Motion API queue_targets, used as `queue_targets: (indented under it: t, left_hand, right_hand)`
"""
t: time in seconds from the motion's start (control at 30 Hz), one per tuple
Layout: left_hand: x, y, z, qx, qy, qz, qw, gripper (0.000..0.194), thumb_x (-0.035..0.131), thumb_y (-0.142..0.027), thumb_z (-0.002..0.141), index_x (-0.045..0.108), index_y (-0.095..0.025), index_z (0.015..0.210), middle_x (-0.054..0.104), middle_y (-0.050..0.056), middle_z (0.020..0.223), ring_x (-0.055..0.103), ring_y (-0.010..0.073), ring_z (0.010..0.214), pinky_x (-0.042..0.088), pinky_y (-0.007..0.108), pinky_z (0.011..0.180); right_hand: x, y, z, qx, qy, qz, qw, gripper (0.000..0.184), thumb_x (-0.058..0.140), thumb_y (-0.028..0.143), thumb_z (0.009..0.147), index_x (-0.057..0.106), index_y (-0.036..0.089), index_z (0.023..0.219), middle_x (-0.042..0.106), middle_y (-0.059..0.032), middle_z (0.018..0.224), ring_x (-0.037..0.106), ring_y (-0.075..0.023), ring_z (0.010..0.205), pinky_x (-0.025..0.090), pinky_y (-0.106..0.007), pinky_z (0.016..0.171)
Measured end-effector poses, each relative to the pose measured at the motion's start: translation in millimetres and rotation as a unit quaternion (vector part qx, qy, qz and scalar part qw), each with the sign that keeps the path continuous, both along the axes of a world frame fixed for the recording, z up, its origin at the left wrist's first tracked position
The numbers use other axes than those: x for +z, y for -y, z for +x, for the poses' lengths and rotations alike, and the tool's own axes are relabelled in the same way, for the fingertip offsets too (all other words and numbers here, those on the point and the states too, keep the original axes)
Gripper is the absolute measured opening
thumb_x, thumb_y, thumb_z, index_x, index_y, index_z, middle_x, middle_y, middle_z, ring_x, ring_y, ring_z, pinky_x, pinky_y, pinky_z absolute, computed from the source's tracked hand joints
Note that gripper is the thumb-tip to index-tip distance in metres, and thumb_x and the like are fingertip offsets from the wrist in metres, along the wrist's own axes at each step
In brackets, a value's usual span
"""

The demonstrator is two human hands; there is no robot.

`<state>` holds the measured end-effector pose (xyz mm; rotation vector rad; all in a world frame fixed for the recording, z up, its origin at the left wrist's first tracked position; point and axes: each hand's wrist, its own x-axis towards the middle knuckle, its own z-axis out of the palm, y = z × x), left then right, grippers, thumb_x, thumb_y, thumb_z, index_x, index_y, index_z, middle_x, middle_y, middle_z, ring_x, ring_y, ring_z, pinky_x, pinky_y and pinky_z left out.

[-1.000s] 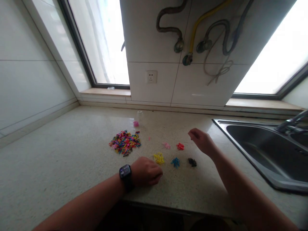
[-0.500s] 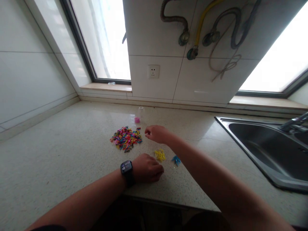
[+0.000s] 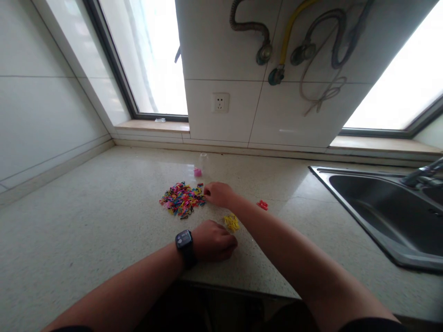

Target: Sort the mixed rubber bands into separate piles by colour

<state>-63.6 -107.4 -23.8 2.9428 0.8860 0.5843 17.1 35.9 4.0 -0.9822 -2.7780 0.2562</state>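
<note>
A heap of tiny multicoloured loop-shaped pieces [image 3: 183, 199] lies on the counter; their exact kind is too small to tell. At its right edge is my right hand [image 3: 218, 194], fingers pinched together, with anything between them hidden. My left hand [image 3: 215, 242], a watch on its wrist, rests curled near the counter's front, and its fingertips are tucked from sight. Just above it sits a small yellow cluster [image 3: 231, 222] of similar pieces. Beyond my right forearm lies a small red cluster [image 3: 262, 204].
Behind the heap are a clear container [image 3: 204, 160] and a pink cap-like piece [image 3: 197, 172]. To the right, a metal sink [image 3: 360, 216] is set into the pale counter [image 3: 114, 221]. A socket [image 3: 220, 102] and hoses are on the tiled wall behind.
My right hand has moved a little left, to the heap's edge. My forearm now covers the blue cluster and leaves the red one visible. The left hand has hardly moved.
</note>
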Motion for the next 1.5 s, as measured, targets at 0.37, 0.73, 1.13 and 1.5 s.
queue_targets:
  t: [0.37,0.73,1.13,1.5]
  left_hand:
    - [1.5,-0.3,-2.4,0.005,0.029,-0.029,0.999,0.013,0.052,-0.024,0.089,0.063,-0.02,0.094,0.069,0.002,0.073,0.065,0.0146,0.064,0.046,0.026,0.061]
    - [3.0,-1.8,-5.2,0.046,0.092,-0.091,0.991,0.017,0.052,-0.023,0.089,0.067,-0.022,0.096,0.065,0.001,0.066,0.061,0.0131,0.058,0.044,0.023,0.058]
    - [8.8,0.2,-4.3,0.05,0.088,-0.116,0.988,0.017,0.052,-0.019,0.087,0.067,-0.022,0.096,0.067,0.0,0.07,0.06,0.0123,0.059,0.041,0.024,0.057]
    - [9.1,-0.7,-4.6,0.046,0.098,-0.122,0.987,0.015,0.053,-0.019,0.087,0.066,-0.022,0.095,0.066,-0.001,0.068,0.06,0.0122,0.057,0.042,0.024,0.057]
  right_hand:
    - [14.1,11.9,33.0,0.001,-0.17,-0.089,0.981,0.011,0.061,0.025,0.084,0.069,0.017,0.086,0.07,-0.0021,0.082,0.058,-0.0114,0.069,0.04,-0.023,0.065]
    - [25.6,46.7,113.0,-0.07,-0.424,-0.304,0.85,0.02,0.068,0.037,0.079,0.062,0.018,0.082,0.059,0.0019,0.065,0.051,-0.0094,0.054,0.04,-0.022,0.048]
    - [19.0,57.8,145.5,-0.048,-0.622,-0.405,0.669,0.022,0.076,0.032,0.077,0.058,0.02,0.077,0.069,-0.0024,0.08,0.062,-0.0111,0.063,0.045,-0.022,0.05]
    - [19.5,68.2,142.3,-0.006,-0.609,-0.428,0.668,0.016,0.074,0.029,0.079,0.06,0.021,0.08,0.068,-0.0018,0.084,0.063,-0.0112,0.067,0.049,-0.024,0.057]
